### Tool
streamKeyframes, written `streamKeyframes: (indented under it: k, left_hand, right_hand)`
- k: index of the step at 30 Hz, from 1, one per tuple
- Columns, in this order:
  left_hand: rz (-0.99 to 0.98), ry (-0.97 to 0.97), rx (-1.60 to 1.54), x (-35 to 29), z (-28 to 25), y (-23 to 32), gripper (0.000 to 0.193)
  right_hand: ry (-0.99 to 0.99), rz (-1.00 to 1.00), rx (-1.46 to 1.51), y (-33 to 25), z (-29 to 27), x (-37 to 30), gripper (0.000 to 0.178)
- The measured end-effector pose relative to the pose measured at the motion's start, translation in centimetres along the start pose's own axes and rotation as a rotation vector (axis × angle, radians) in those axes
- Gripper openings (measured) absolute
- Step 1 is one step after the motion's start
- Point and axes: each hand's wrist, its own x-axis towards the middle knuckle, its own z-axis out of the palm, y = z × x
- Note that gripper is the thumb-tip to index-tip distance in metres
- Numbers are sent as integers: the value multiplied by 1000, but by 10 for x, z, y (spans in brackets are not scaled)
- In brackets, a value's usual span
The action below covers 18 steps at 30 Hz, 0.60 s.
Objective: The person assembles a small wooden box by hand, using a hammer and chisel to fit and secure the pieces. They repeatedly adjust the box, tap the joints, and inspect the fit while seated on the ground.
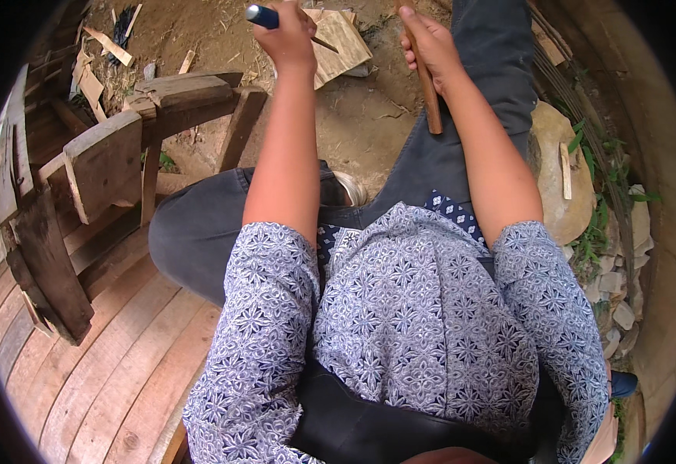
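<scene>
Bare earth (372, 116), pale board (345, 68) lying on it. Head view: blue-handled tool (263, 17), thin dark shaft slanting rightward over the board, contact unclear. Left hand (291, 35) curled round its grip, forearm outstretched. Right hand (437, 56) wrapped round a smooth brown wooden handle (429, 97), upper end out of frame; arm reaching forward.

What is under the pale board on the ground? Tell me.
Something grey, perhaps a stone, shows past the lower right edge of the pale board, with earth nearby. Whatever else lies beneath is covered.
</scene>
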Motion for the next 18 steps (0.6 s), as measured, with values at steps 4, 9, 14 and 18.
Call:
streamKeyframes:
  k: [4,9,14,18]
  left_hand:
    - [-223,-170,44,3,13,41,22]
    - [-692,-773,554,-43,13,-8,32]
    - [-729,-1069,997,-99,1,-82,37]
    - [-481,-1133,1282,-118,-18,-109,39]
  right_hand:
    - [5,138,-70,34,-10,19,44]
    - [112,256,-39,51,-18,33,41]
    - [216,331,53,46,-31,33,37]
    - [224,354,12,39,-20,28,36]
